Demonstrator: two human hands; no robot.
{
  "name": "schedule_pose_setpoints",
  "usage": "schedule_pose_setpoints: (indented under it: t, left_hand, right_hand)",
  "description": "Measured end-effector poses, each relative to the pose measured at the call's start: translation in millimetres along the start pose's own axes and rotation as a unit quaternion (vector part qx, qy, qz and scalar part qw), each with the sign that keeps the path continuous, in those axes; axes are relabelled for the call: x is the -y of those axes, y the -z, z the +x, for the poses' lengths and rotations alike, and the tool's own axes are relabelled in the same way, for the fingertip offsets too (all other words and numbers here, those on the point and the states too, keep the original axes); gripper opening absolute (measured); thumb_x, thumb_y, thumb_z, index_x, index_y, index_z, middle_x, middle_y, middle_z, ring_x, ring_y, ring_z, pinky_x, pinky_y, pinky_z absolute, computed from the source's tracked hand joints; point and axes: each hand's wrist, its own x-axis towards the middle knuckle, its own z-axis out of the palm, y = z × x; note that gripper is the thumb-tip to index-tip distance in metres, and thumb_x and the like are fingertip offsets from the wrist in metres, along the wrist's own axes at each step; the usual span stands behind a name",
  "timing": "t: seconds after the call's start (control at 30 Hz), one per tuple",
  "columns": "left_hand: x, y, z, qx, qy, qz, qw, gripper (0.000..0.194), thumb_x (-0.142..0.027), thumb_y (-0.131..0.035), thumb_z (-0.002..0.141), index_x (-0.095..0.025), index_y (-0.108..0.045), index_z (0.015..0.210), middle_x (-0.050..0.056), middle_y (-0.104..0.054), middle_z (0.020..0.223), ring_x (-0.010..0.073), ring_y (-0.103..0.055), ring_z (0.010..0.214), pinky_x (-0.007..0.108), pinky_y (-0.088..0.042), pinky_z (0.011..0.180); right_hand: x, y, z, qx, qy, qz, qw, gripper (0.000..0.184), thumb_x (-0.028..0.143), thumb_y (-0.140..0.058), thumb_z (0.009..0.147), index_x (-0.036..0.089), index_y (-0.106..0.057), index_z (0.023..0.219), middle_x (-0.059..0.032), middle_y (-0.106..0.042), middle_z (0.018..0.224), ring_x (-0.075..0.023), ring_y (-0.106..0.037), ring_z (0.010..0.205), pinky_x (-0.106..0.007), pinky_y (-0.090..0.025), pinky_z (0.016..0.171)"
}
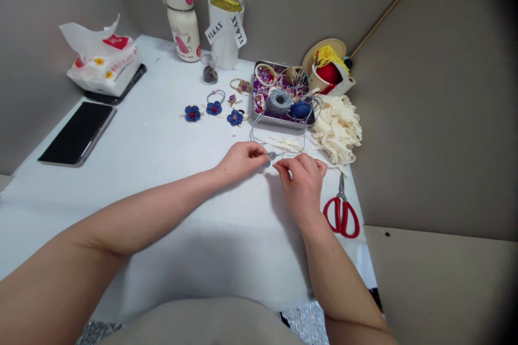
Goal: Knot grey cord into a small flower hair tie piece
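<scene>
Between my hands is a small grey flower-like piece of cord work, with grey cord looping from it toward the tin. My left hand pinches its left side between thumb and fingertips. Just to the right, my right hand has thumb and forefinger pressed together; whatever is in that pinch is too small to make out. Behind them stands a metal tin of beads holding a grey cord ball and a blue cord ball. Cream lace strips lie between tin and hands.
Red-handled scissors lie right of my right hand, below a heap of cream lace. Blue flowers sit left of the tin. A bottle, white container, tissue pack and phone stand farther left.
</scene>
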Motion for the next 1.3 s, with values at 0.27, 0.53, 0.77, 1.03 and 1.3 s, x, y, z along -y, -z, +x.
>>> schedule_pose_setpoints:
  t: [0.27, 0.53, 0.77, 1.03, 1.3]
  left_hand:
    - [-1, -2.4, -5, -0.036, -0.124, 0.157, 0.979, 0.014, -0.024, -0.056, 0.083, -0.018, -0.069, 0.080, 0.002, -0.069, 0.080, 0.0126, -0.057, 0.072, 0.024, -0.041, 0.072]
    - [3, -5.6, -6, -0.036, -0.170, 0.239, 0.955, 0.017, -0.024, -0.052, 0.086, -0.020, -0.069, 0.087, 0.005, -0.070, 0.087, 0.0167, -0.060, 0.083, 0.027, -0.042, 0.079]
    - [3, -6.4, -7, -0.033, -0.208, 0.255, 0.944, 0.020, -0.023, -0.051, 0.088, -0.018, -0.070, 0.088, 0.006, -0.069, 0.084, 0.0170, -0.060, 0.080, 0.028, -0.042, 0.077]
    - [2, -6.6, -8, -0.023, -0.210, 0.246, 0.946, 0.021, -0.025, -0.050, 0.089, -0.020, -0.070, 0.091, 0.006, -0.069, 0.087, 0.0172, -0.061, 0.084, 0.028, -0.042, 0.080]
    - [5, -1.5, -3, -0.076, -0.229, 0.209, 0.948, 0.016, -0.022, -0.055, 0.087, -0.019, -0.070, 0.089, 0.004, -0.072, 0.087, 0.0146, -0.063, 0.080, 0.025, -0.045, 0.075]
  right_hand:
    - [0, -2, -2, 0.016, 0.005, -0.021, 1.000, 0.018, 0.027, -0.053, 0.092, 0.020, -0.063, 0.078, -0.0016, -0.057, 0.073, -0.0170, -0.051, 0.074, -0.035, -0.027, 0.080]
    - [3, -4, -2, 0.016, -0.005, -0.024, 1.000, 0.020, 0.028, -0.053, 0.092, 0.020, -0.064, 0.078, -0.0018, -0.057, 0.072, -0.0167, -0.050, 0.072, -0.035, -0.027, 0.077]
    - [3, -7, -3, 0.009, -0.009, -0.025, 1.000, 0.020, 0.027, -0.053, 0.092, 0.019, -0.064, 0.076, -0.0018, -0.057, 0.071, -0.0166, -0.050, 0.070, -0.034, -0.028, 0.076]
    - [5, -6, -4, 0.018, -0.025, 0.015, 0.999, 0.014, 0.028, -0.055, 0.091, 0.020, -0.063, 0.083, -0.0017, -0.060, 0.075, -0.0168, -0.053, 0.073, -0.034, -0.030, 0.079]
    - [3, 8, 1, 0.038, -0.063, 0.135, 0.988, 0.008, 0.029, -0.062, 0.086, 0.021, -0.062, 0.085, 0.0002, -0.064, 0.079, -0.0158, -0.058, 0.075, -0.034, -0.036, 0.081]
